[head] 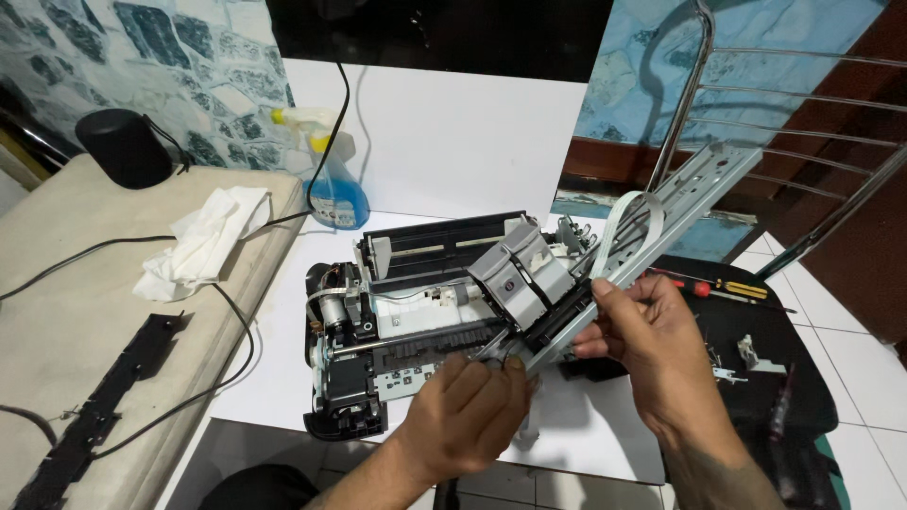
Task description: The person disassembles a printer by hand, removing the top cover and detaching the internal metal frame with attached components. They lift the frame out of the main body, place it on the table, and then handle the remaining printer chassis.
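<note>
Both hands grip one long part: the left hand [468, 416] pinches the lower end of a grey metal carriage rail [652, 222] between thumb and curled fingers, while the right hand [647, 345] wraps around its middle, fingers closed on the metal. Held this way, the rail slants up to the right, clear of the opened printer chassis [397, 321] on the white board [586, 444], likely so the grey print-head carriage [520, 274] riding on it stays supported from both sides. A white ribbon cable [628, 212] loops from the carriage along the rail; whether it remains plugged in below is hard to tell from this angle. The chassis sits directly beneath the left hand, its rollers and motor exposed, crowding the low end of the rail. A chrome chair frame [699, 85] stands close behind the upper end. Nearby lie a red-handled screwdriver [718, 286], a blue spray bottle [335, 189], a crumpled white cloth [203, 236] and a black plastic strip [99, 406].
</note>
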